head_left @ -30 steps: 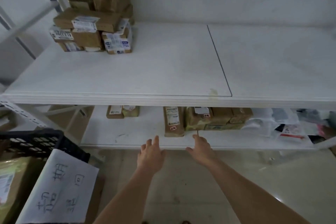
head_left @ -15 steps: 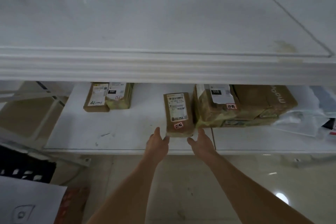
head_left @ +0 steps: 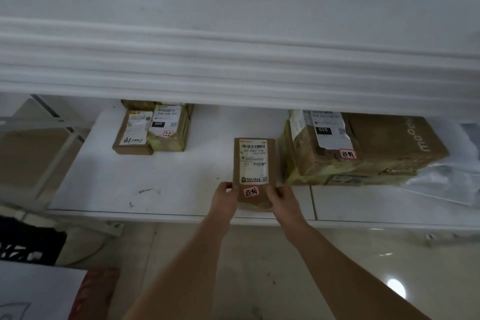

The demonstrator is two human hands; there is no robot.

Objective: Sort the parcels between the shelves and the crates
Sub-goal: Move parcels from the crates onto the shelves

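Note:
A narrow brown parcel (head_left: 253, 163) with a white shipping label and a red sticker lies on the lower white shelf (head_left: 176, 184), near its front edge. My left hand (head_left: 224, 199) grips its near left corner, fingers curled at the edge. My right hand (head_left: 281, 199) grips its near right corner the same way. Two small parcels (head_left: 153, 128) lie side by side at the back left of this shelf. A stack of larger brown parcels (head_left: 363, 148) stands just right of the narrow one.
The upper shelf's thick white front edge (head_left: 233, 65) overhangs the lower shelf close above. A black crate (head_left: 28, 244) and a white paper sheet (head_left: 36, 291) sit at the lower left. White plastic bags (head_left: 449, 171) lie at the right. Glossy floor lies below.
The view has dropped and closed in on the lower shelf. Both hands reached forward from the shelf's front edge and took hold of the narrow parcel's near corners.

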